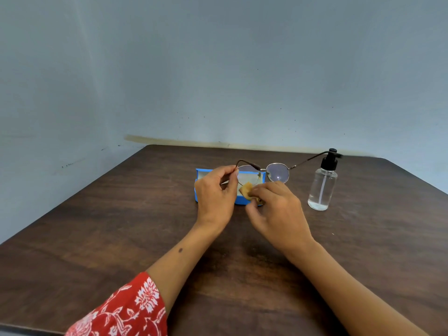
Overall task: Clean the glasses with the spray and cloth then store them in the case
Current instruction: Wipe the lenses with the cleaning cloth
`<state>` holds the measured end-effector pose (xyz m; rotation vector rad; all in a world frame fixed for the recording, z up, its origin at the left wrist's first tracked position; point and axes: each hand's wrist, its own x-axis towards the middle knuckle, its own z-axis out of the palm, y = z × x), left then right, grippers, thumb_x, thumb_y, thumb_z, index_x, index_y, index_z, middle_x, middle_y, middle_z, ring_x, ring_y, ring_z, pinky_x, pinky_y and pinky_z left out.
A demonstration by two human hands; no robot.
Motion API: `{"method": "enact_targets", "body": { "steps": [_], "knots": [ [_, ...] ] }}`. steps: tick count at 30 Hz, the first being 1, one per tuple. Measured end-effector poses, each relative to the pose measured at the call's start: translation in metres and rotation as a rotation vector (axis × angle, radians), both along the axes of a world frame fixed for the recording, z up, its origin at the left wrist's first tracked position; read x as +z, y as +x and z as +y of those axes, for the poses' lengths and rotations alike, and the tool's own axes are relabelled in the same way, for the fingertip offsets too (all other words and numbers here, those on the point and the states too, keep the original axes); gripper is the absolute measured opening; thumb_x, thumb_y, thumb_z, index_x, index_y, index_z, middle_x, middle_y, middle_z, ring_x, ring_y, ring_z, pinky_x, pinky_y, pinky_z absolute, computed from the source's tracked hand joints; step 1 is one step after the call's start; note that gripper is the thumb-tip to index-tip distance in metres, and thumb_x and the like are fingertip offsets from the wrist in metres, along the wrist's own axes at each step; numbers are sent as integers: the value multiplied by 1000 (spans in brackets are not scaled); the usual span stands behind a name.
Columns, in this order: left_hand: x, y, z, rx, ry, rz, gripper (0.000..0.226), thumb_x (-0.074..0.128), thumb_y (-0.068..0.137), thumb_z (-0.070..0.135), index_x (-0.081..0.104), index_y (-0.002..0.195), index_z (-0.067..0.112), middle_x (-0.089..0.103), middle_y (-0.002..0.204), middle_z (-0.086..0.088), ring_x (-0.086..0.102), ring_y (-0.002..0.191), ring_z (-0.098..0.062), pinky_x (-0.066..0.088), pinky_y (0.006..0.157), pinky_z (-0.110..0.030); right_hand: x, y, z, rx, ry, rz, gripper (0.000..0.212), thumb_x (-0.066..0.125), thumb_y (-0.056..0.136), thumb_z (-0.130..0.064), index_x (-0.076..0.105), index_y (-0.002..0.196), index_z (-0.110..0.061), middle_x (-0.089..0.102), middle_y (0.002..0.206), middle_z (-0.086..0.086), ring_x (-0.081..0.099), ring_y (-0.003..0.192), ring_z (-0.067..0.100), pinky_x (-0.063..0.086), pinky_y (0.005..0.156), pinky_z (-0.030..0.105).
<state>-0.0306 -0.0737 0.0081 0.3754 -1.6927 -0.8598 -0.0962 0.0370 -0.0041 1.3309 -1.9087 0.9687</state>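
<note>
Dark wooden counter (121, 226): left hand (214, 194) pinches thin metal round-lens glasses (263, 173) aloft; right hand (274, 209) rubs pinched tan cloth (246, 189) on lens; hard pressure could twist the frame.

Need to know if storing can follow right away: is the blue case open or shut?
Open. The blue case lies on the table behind the hands, its pale inner lining showing.

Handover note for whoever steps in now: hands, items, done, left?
Left hand pinches the glasses at one hinge, held above the table.
Right hand holds the cloth against the lens nearer the left hand.
Case lies open behind the hands; spray bottle stands upright to the right.
Done: wiping under way.
Left: finish the lenses, fold the arms, put the glasses in the case.
</note>
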Motion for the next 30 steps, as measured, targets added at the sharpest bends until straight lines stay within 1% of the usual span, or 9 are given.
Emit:
{"method": "enact_targets", "body": {
  "steps": [4,6,8,11,13,17,23,27,30],
  "knots": [
    [0,0,-2,24,5,3,17,64,85,7,71,100,6,70,89,4,66,79,-4,49,68,-5,-1,-12,6,-207,24,-271,16,57,74,-17,69,68,-9,64,66,3,58,68,24,42,59,29],
    [0,0,-1,19,18,-12,18,64,85,7,71,101,7,67,88,8,65,79,-1,47,67,-3,-3,-22,11,-301,34,-411,14,59,77,-18,70,73,-9,67,70,4,60,72,26,41,62,31],
    [0,0,-1,6,30,-25,18,64,85,6,71,101,7,66,88,10,63,78,2,47,67,-3,-6,-31,15,-341,17,-499,15,60,80,-22,70,85,-12,70,78,2,62,82,26,42,68,30],
    [-2,-1,0,-35,53,-39,18,64,84,6,72,100,8,69,91,9,63,81,7,49,69,-5,-6,-33,17,-331,10,-526,28,61,83,-22,62,109,-11,70,91,0,59,96,24,38,75,29],
    [-2,0,1,-46,71,-52,19,64,83,6,72,100,8,68,92,9,63,80,9,50,71,-7,-5,-32,17,-318,9,-519,34,60,84,-21,59,115,-10,70,93,0,59,98,25,38,75,30],
    [-2,-1,0,-59,118,-71,20,65,82,7,72,101,6,73,96,0,67,82,-1,54,80,-17,-4,-31,18,-318,19,-506,36,60,84,-21,58,118,-9,70,94,1,59,96,24,35,71,27],
    [-4,-2,2,-84,148,-91,19,69,81,14,72,98,7,73,92,0,69,83,-7,57,81,-26,-3,-30,19,-332,18,-505,37,59,86,-21,56,121,-9,69,95,4,57,96,26,30,70,27],
    [-6,-4,1,-66,183,-75,14,69,81,11,74,92,4,73,90,-1,69,81,-9,57,82,-33,-3,-29,19,-315,13,-508,39,59,84,-19,56,123,-9,70,92,4,57,93,26,33,70,28],
    [-6,-4,1,-35,183,-74,14,69,81,11,74,92,5,73,90,1,69,82,-7,57,82,-34,-2,-26,18,-310,19,-534,41,59,82,-18,57,122,-9,71,89,4,59,93,27,39,72,31]
  ]
}}
